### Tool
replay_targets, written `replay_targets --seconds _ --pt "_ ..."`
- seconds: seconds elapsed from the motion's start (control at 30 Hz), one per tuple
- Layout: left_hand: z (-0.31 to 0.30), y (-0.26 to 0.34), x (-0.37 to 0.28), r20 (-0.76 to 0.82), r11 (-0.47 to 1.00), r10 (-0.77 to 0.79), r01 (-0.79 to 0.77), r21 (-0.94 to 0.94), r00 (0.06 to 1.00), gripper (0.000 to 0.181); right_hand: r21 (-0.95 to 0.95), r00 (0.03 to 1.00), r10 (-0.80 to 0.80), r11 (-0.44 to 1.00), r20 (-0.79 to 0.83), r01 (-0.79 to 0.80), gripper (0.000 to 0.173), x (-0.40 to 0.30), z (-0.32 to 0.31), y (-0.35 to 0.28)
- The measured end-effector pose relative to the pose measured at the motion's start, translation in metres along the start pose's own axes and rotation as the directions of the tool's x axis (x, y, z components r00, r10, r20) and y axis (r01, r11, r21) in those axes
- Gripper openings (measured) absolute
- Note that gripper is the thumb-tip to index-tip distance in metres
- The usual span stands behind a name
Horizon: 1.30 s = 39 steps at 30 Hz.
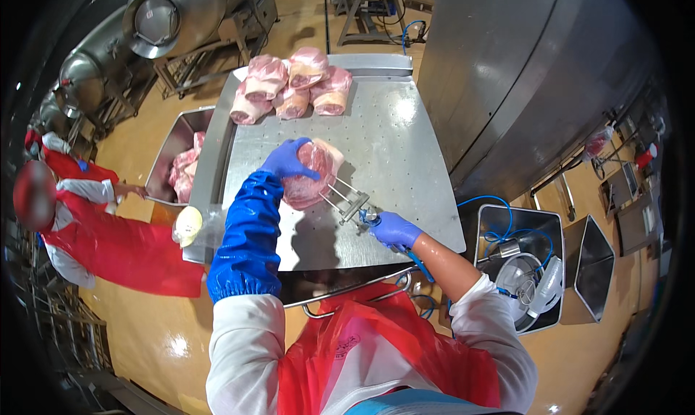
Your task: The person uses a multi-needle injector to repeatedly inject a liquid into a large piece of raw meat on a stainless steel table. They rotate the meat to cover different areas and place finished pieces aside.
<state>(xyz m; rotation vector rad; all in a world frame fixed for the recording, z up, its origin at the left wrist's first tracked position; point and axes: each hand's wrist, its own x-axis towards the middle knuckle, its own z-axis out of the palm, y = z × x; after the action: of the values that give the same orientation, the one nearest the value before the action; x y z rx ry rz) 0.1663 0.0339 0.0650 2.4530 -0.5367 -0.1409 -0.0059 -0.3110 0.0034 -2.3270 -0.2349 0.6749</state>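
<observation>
My left hand (291,160), in a purple glove with a blue sleeve cover, grips a thick raw cut of meat (308,190) on a perforated stainless steel table (402,160). In my gloved right hand (392,230) is the handle of a multi-needle injector (355,207) with a blue hose. Its several parallel needles point up and left, with their tips at the right side of the meat; whether they are in it is hard to tell. Several raw meat pieces with rind (293,84) lie piled at the table's far left.
At the left, a co-worker in a red apron (130,247) stands near a steel tub (163,171) holding meat. A steel bin (480,219) with a coiled hose and a round container is at the right, below a large steel cabinet (488,62). Steel tumblers (179,13) stand behind.
</observation>
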Motion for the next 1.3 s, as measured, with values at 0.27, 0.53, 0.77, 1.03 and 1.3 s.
replay_targets --seconds 0.27,0.53,0.77,1.03,1.3 --pt "0.009 -0.011 -0.020 0.061 0.931 -0.143 0.155 -0.330 0.988 0.103 0.145 0.997 0.027 0.989 -0.069 -0.017 0.034 -0.037 0.009 -0.025" --pt "0.041 0.058 -0.064 0.222 0.847 -0.318 0.382 -0.369 0.922 0.087 0.392 0.997 0.053 0.920 -0.061 -0.025 0.041 -0.191 0.015 0.038" --pt "0.062 0.075 -0.088 0.102 0.868 -0.334 0.348 -0.353 0.937 0.086 0.236 0.977 0.207 0.953 -0.053 -0.189 0.054 -0.273 0.005 0.054" --pt "0.049 0.084 -0.101 0.112 0.873 -0.463 0.474 -0.115 0.880 0.093 0.079 0.996 0.024 0.997 -0.084 -0.018 0.050 -0.230 0.024 0.006" --pt "0.039 0.060 -0.092 -0.010 0.875 -0.481 0.480 -0.062 0.877 0.094 0.091 0.969 -0.120 0.986 -0.215 0.142 0.052 -0.144 0.053 -0.037"
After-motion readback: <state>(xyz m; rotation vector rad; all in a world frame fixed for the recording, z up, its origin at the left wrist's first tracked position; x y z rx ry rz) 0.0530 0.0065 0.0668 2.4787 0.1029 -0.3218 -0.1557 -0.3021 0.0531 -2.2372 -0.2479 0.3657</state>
